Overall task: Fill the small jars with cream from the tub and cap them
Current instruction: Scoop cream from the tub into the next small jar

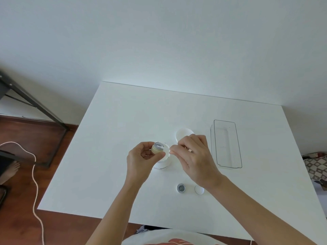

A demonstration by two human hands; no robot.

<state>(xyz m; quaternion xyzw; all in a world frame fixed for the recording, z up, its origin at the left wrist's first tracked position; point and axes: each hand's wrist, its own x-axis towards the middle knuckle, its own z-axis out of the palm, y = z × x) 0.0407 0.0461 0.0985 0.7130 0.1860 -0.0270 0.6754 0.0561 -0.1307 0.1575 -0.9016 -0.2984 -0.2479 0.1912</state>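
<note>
Here the left hand (141, 156) holds a small jar (157, 148) lifted over the open tub (163, 162), its thumb and fingers curled round the jar's amber body. That placement looks deliberate: with the jar over the tub, any cream that slips off would likely fall back in rather than onto the table (123, 121). The jar is tipped, its short axis leaning so that the mouth points up and toward the right hand (192, 152), which makes the opening easy to reach from that side. A smear of white shows at the rim.

The right hand is closed in a pinch just beside the jar's mouth, fingertips together on something small and pale; I cannot tell whether it is a spatula or only a dab of cream. Its wrist lies above the near side of the table.

Behind the right hand's knuckles stands a white lid (184, 134), probably the tub's, set aside out of the way. Nearer the person than that wrist, a second jar (181, 188) sits upright, mouth up, with a white cap (199, 189) just beside it, apparently waiting their turn. Off to the outer side of the right hand lies a clear tray (238, 163), long axis running away from the person.
</note>
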